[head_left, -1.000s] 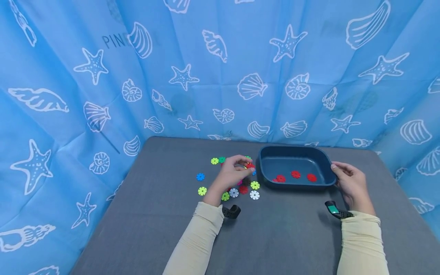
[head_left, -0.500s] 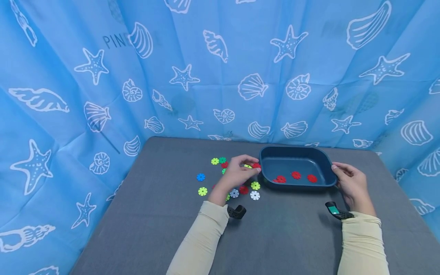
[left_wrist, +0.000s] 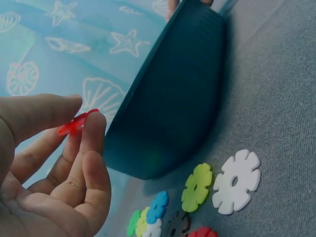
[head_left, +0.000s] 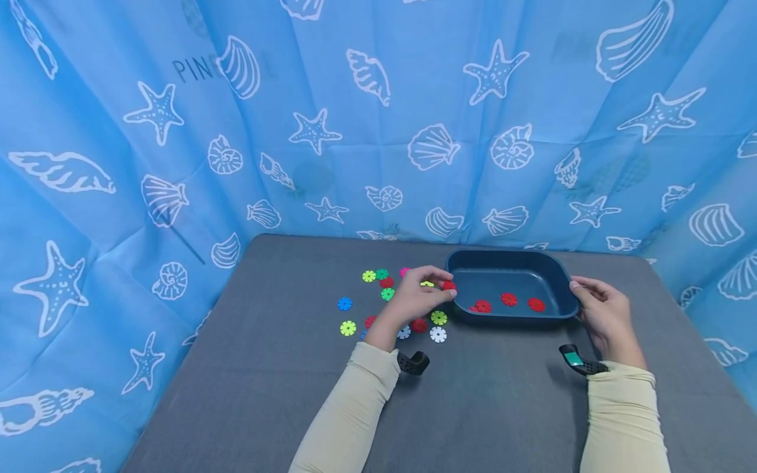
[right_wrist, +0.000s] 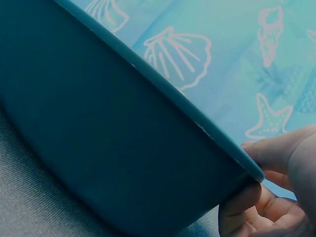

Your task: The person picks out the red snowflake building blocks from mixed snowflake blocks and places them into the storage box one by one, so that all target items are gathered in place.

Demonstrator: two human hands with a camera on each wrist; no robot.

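Between thumb and fingertips, my left hand [head_left: 415,294] pinches a red notched plastic disc [left_wrist: 78,122], held at the left rim of the dark blue basin [head_left: 513,320]. Several red discs [head_left: 508,299] lie on the basin's floor. At the basin's right end, my right hand [head_left: 606,316] grips the rim; in the right wrist view its thumb and fingers [right_wrist: 239,207] close on the corner from both sides. Under and around my left hand, loose flower-shaped discs lie on the table, among them a white disc [left_wrist: 237,181] and a yellow-green disc [left_wrist: 196,187].
A grey cloth [head_left: 497,407] covers the table. Farther left lie a blue disc [head_left: 345,303] and another yellow-green disc [head_left: 348,328]. A blue curtain [head_left: 390,118] with white shell prints hangs right behind the table and along its left side.
My left hand has moved right with the red disc, from over the loose discs to the basin's left rim. The right hand keeps its grip on the basin.
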